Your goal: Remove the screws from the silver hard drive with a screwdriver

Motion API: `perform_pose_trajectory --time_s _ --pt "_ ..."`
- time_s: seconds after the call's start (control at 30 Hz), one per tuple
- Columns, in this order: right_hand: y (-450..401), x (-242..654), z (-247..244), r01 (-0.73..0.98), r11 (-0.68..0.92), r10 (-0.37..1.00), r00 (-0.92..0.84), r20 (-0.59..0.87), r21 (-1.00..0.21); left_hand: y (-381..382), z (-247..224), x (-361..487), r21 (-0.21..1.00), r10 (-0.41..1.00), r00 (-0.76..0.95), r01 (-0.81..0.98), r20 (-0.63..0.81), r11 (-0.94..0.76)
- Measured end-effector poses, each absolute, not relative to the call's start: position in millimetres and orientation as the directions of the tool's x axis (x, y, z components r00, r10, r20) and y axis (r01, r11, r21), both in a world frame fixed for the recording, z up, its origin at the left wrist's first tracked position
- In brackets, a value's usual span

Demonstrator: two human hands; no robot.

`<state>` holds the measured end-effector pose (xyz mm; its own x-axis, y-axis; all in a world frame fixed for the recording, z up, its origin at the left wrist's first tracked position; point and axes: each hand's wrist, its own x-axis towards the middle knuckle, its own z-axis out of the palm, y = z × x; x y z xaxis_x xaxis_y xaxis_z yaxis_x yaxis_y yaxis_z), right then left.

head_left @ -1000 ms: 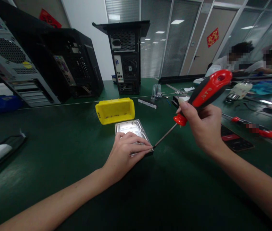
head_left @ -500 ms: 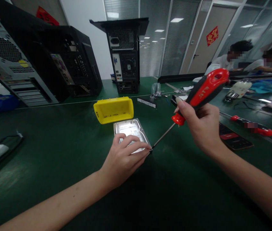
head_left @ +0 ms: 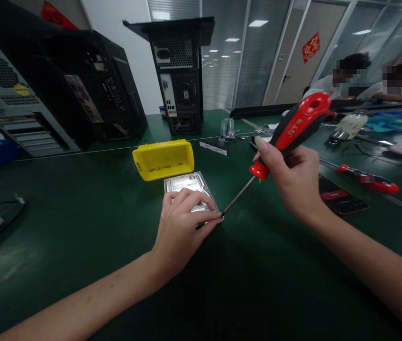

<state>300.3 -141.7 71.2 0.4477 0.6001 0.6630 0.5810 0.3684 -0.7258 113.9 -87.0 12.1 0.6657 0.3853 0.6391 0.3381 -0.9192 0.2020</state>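
A silver hard drive (head_left: 186, 181) lies on the green table, its near part covered by my left hand (head_left: 187, 222). The fingers of that hand rest over the drive, and the index finger and thumb close at its near right corner. Whether they pinch a small part there is hidden. My right hand (head_left: 295, 177) grips a red and black screwdriver (head_left: 302, 121) by its handle. The shaft slants down to the left, and its tip meets the drive's corner beside my left fingertips.
A yellow bin (head_left: 163, 161) with small screws stands just behind the drive. Computer cases (head_left: 183, 80) line the back and left. At right lie a second screwdriver (head_left: 368, 180), a phone-like dark slab (head_left: 343, 195) and a clear plastic piece (head_left: 227, 128). Two people sit farther off.
The camera view has shifted slightly, so everything sits a little farther left and up. Both hands keep their holds, and the screwdriver tip stays at the drive's corner.
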Motion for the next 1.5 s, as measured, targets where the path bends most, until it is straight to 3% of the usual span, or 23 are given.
perform_pose_trajectory --time_s 0.3,0.57,0.7,0.93,1.03,1.13,1.27,1.4,1.5 --pt "-142 302 74 0.610 0.383 0.570 0.434 0.697 -0.694 -86 15 112 0.180 0.401 0.686 0.373 0.608 -0.910" --pt "-133 325 75 0.586 0.437 0.453 0.513 0.730 -0.683 -91 16 133 -0.101 0.192 0.864 0.267 0.464 -0.958" --pt "-130 331 72 0.623 0.377 0.453 0.521 0.723 -0.685 -94 14 144 -0.196 0.125 0.884 0.235 0.450 -0.952" --pt "-130 334 71 0.608 0.359 0.463 0.543 0.701 -0.708 -108 10 153 -0.458 -0.111 0.887 0.121 0.447 -0.880" --pt "-130 332 70 0.641 0.325 0.461 0.534 0.708 -0.695 -109 12 151 -0.505 -0.179 0.872 0.088 0.456 -0.859" --pt "-130 331 69 0.626 0.313 0.487 0.539 0.687 -0.714 -103 20 138 -0.430 -0.129 0.852 0.120 0.507 -0.895" --pt "-131 326 68 0.599 0.333 0.524 0.524 0.671 -0.728 -83 35 96 -0.123 0.132 0.786 0.255 0.604 -0.959" --pt "-132 310 63 0.554 0.369 0.568 0.502 0.653 -0.746 -65 33 44 0.192 0.499 0.723 0.469 0.477 -0.862" --pt "-135 294 59 0.483 0.390 0.631 0.480 0.609 -0.784 -64 20 17 0.279 0.560 0.727 0.486 0.397 -0.828"
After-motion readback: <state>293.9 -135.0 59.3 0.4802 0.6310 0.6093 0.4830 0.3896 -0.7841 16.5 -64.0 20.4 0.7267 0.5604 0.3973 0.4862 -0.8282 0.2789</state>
